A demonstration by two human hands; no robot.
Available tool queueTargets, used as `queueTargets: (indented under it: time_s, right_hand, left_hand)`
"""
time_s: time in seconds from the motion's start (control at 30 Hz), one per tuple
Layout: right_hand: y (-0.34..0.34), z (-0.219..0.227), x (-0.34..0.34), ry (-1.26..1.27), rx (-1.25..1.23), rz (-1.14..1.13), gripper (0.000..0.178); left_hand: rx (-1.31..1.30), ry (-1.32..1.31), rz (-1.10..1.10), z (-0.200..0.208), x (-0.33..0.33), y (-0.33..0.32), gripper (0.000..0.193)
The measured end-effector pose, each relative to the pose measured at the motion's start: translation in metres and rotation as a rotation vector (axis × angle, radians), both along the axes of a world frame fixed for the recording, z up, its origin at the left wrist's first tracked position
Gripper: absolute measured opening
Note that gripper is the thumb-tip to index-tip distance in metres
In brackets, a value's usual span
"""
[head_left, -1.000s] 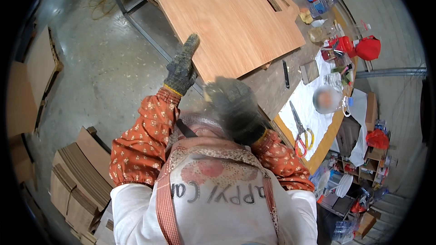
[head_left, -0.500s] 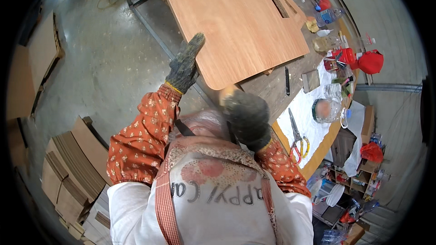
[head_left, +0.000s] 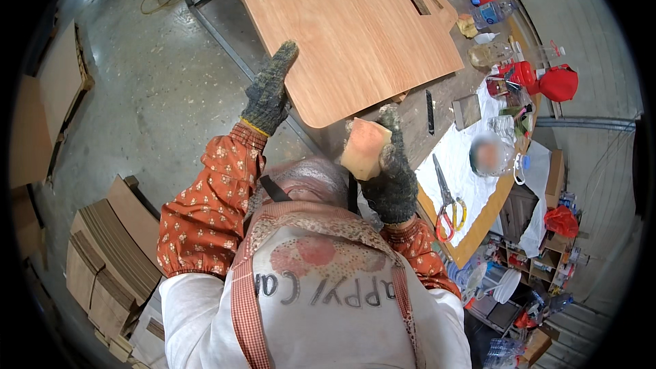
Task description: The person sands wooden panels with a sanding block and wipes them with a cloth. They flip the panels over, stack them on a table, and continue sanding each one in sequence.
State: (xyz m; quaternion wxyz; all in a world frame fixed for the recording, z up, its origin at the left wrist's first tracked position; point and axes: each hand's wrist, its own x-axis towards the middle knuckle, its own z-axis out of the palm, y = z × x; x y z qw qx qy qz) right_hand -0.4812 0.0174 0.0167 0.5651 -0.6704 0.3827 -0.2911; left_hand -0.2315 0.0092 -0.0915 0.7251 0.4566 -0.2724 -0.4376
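Note:
A wood-grain panel (head_left: 348,34) with a rounded near corner and cut-out slots lies over the workbench. My left hand (head_left: 272,92), in a dark grey knit glove, grips its left edge with a digit laid on top; the fingers beneath are hidden. Just off the panel's near edge, my right hand (head_left: 393,178), gloved alike, is closed around a yellowish sponge (head_left: 367,149). The sponge's pinkish, worn face is turned up, and it does not touch the panel.
On the bench's right lie a black strip (head_left: 430,112), a flat grey block (head_left: 467,112), scissors (head_left: 445,198) on white cloth (head_left: 468,178), and several bottles (head_left: 493,14). A metal frame bar (head_left: 225,44) runs left of the panel. Stacked boards (head_left: 113,253) stand at lower left.
My right hand, blurred before, has turned and drawn the sponge into full view below the panel's edge. My left hand and the panel appear slightly higher in the picture.

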Motion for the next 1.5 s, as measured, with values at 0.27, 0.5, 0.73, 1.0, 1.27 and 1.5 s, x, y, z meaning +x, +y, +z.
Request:
queueTargets:
  time_s: [0.27, 0.5, 0.73, 1.0, 1.27, 1.5]
  right_hand:
    - [0.000, 0.001, 0.014, 0.242, -0.670, -0.016, 0.032]
    - [0.000, -0.003, 0.047, 0.148, -0.979, 0.323, 0.028]
    - [0.003, 0.008, 0.040, 0.400, -0.933, 0.523, 0.054]
    - [0.005, 0.030, 0.070, 0.692, -1.253, 0.590, 0.063]
    - [0.012, 0.025, 0.066, 0.592, -1.395, 0.600, 0.038]
    - [0.009, 0.007, 0.056, 0.533, -1.416, 0.613, 0.015]
  left_hand:
    - [0.041, 0.510, -0.040, 0.059, -0.013, 0.002, 0.047]
    - [-0.141, -0.627, 0.255, 0.011, 0.001, 0.005, 0.060]
    - [-0.148, -1.298, 0.300, -0.002, 0.007, 0.010, 0.070]
    - [-0.175, -1.243, 0.255, 0.000, 0.008, 0.009, 0.069]
    - [-0.138, -0.875, 0.119, 0.000, 0.007, 0.008, 0.069]
    - [-0.086, -0.587, 0.051, 0.020, 0.007, 0.013, 0.072]
